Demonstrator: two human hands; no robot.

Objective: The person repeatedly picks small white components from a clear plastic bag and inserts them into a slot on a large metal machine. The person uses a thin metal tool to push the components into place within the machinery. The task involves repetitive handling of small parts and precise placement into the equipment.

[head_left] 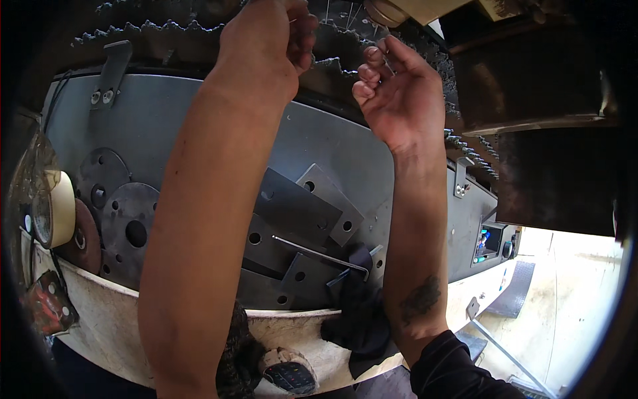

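My left hand [300, 33] is raised at the top edge, partly cut off, its fingers curled in. A thin bright line shows by its fingers, too fine to name. My right hand [407, 93] is lifted beside it, palm turned up, fingers bent toward the thumb; whatever they pinch is too small to tell. Both hands are nearest to a dark slatted bed with jagged, slag-crusted edges [335, 64]. Below my forearms, flat steel plates with holes [299, 206] lie on a grey metal panel [332, 130]. An L-shaped hex key [319, 253] rests across the plates.
Round steel discs with holes [119, 219], a brown abrasive disc [86, 236] and a tape roll [63, 209] sit at left. A black cloth [359, 319] drapes over the pale ledge [113, 299]. A wristwatch [289, 370] is at the bottom. Dark machine parts [545, 93] overhang at right.
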